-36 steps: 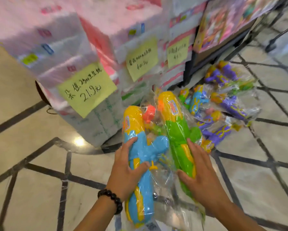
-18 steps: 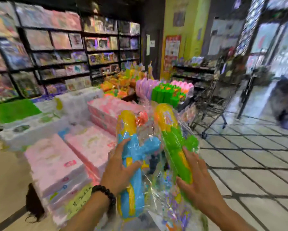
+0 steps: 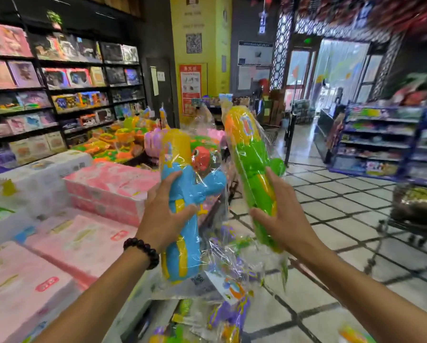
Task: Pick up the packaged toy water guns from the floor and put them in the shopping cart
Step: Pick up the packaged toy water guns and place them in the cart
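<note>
Packaged toy water guns held up in both hands inside a toy shop.

From the left: stacked pink and white packs (image 3: 108, 184) lie low, below dark shelves of boxed toys (image 3: 66, 82). The left hand (image 3: 165, 216), with a dark bead bracelet (image 3: 143, 252) on its wrist, grips a blue and yellow water gun (image 3: 182, 219) in clear wrap. The right hand (image 3: 279, 219) clasps a green and yellow water gun (image 3: 252, 164), tilted, also wrapped. More wrapped purple guns (image 3: 229, 313) hang beneath them. A shopping cart (image 3: 415, 209) stands on the tiled floor (image 3: 331, 194), far right.
</note>
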A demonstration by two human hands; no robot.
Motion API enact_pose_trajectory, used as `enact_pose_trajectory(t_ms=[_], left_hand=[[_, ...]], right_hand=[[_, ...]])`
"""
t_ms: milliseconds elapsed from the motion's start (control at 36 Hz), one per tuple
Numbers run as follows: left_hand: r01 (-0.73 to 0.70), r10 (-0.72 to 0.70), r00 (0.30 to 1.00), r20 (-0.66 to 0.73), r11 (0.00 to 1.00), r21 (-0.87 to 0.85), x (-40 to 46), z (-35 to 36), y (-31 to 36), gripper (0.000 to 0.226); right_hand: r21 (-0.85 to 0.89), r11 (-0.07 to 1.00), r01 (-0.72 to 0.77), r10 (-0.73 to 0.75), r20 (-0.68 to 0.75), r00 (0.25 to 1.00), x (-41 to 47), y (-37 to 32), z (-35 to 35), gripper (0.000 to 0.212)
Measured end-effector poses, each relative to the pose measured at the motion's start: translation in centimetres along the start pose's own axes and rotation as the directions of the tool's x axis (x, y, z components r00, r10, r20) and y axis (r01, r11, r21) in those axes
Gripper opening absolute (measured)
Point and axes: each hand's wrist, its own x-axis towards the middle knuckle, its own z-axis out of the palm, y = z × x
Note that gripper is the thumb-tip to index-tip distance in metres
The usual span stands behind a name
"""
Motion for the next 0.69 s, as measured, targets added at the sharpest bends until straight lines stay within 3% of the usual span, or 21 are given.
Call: enact_pose_trajectory(t_ms=[278, 695], left_hand=[[-0.097, 0.098, 0.993, 0.071, 0.995, -0.019, 6.9, 9.9, 2.7, 0.078], [-0.09, 0.091, 0.987, 0.132, 0.996, -0.014, 22.3, 32.6, 6.1, 0.077]], right_hand=[[-0.047, 0.987, -0.152, 0.146, -0.115, 0.983, 2.2, 8.3, -7.1, 0.101], [-0.049, 0.958, -0.281, 0.273, -0.125, 0.954, 12.5, 31.2, -15.0, 0.102]])
